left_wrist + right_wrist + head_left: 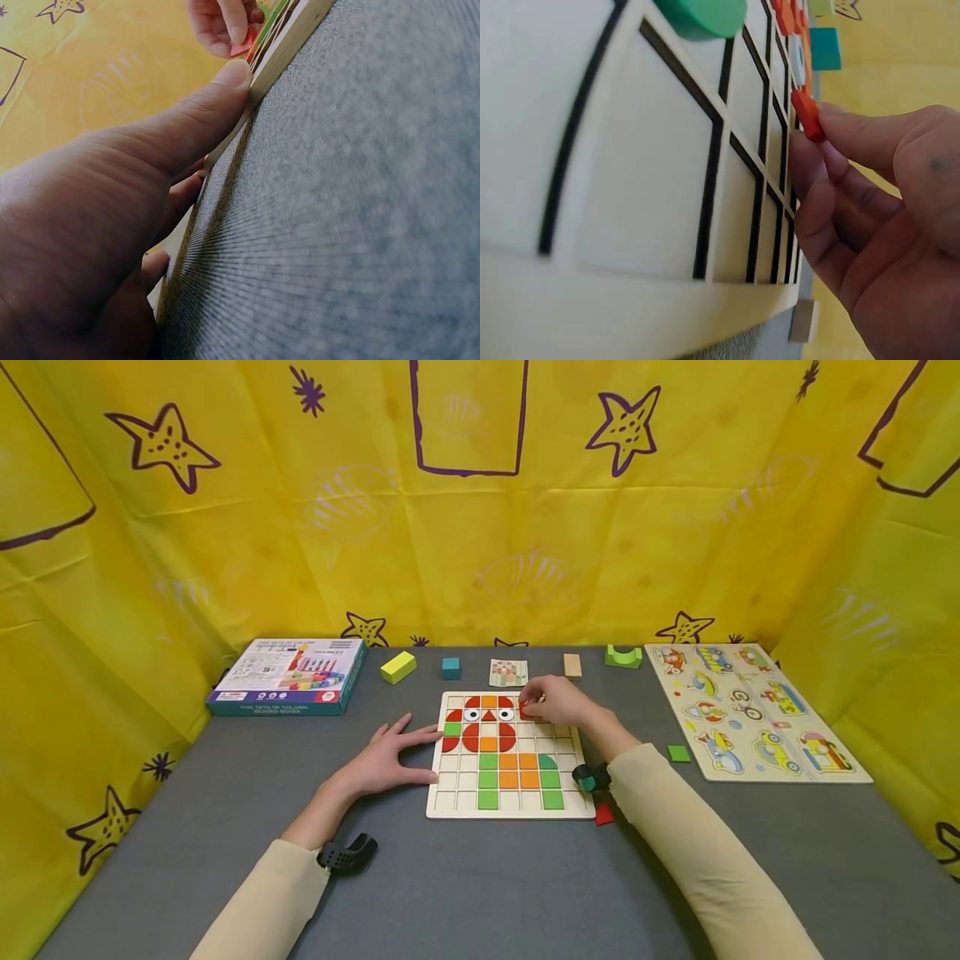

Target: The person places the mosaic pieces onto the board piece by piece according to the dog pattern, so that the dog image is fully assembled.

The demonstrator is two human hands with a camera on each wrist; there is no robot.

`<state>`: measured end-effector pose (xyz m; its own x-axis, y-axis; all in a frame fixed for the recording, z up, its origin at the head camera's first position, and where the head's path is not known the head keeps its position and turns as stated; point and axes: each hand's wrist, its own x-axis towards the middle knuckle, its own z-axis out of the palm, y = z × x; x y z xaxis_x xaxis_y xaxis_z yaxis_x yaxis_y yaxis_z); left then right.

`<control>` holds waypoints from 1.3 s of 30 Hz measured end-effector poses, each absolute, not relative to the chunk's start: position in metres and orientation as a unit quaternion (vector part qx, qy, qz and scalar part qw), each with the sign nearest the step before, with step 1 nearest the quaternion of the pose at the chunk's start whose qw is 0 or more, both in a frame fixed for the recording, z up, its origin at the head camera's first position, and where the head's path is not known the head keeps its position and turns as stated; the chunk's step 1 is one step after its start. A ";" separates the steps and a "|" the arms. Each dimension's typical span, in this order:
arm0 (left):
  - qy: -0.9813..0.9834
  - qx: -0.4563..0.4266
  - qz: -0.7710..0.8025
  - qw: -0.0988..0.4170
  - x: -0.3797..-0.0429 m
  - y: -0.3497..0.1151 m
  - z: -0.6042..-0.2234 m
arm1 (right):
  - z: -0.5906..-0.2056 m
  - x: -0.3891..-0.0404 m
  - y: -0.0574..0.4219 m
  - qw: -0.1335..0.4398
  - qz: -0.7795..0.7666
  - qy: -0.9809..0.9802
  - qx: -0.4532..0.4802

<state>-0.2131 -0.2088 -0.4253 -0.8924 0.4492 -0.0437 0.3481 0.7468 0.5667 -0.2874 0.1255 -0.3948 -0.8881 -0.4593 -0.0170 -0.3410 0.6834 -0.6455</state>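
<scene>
A light wooden grid board (456, 783) lies on the grey table, partly filled with red, orange and green tiles and two eye tiles. Between thumb and fingers, my right hand (561, 700) pinches a small red tile (808, 116) at the board's upper part, just right of the eye tiles. The tile's exact shape is partly hidden by the fingers. My left hand (384, 760) has its fingers spread at the board's left edge, the thumb and a fingertip touching it. In the right wrist view, a green rounded tile (705, 16) sits on the grid.
Behind the board stand a yellow block (398, 667), a blue cube (451, 668), a picture card (508, 672), a wooden block (572, 667) and a green arch (623, 657). A box (285, 677) lies left, a picture puzzle (750, 710) right. Loose red (603, 813) and green (678, 753) tiles lie nearby.
</scene>
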 end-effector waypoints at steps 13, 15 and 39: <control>0.931 0.209 0.284 0.099 -0.212 -0.209 -0.430 | -0.399 -0.286 0.116 0.098 -0.294 0.926 -0.218; 0.930 0.213 0.283 0.097 -0.212 -0.209 -0.430 | -0.399 -0.286 0.116 0.098 -0.291 0.926 -0.220; 0.930 0.210 0.285 0.101 -0.216 -0.211 -0.425 | -0.382 -0.271 0.144 0.083 -0.328 0.913 -0.229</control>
<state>-0.2157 -0.2107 -0.4254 -0.8915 0.4478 -0.0683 0.3322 0.7490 0.5733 -0.2708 0.1436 -0.3819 -0.8813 -0.4726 -0.0015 -0.3636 0.6801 -0.6366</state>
